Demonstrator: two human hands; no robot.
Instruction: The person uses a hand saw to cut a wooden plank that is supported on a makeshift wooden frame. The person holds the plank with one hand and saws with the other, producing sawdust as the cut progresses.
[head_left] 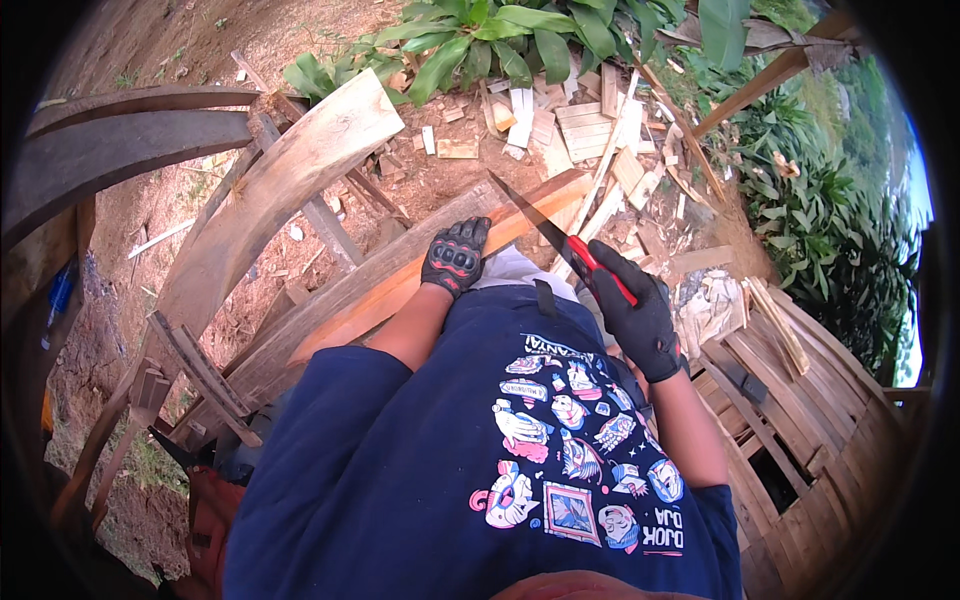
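My right hand point(635, 315), in a black glove, is closed round the red handle of a handsaw point(532, 215). Its dark, tapering blade points up and to the left, over the far end of a long wooden beam point(385, 308). Whether the teeth touch the wood I cannot tell. That beam slants from lower left to upper right in front of me, with a weathered top and a fresher orange-brown side. My left hand point(457, 256), also gloved, presses on the beam just left of the blade, its fingers curled over the wood and the fingertips hidden.
A broad curved plank point(285, 185) rises at the left, with dark bent timbers point(130, 150) behind it. Board offcuts point(590, 130) litter the dirt ahead, below a leafy plant point(500, 35). To the right lies a slatted wooden platform point(800, 400) with a dark gap.
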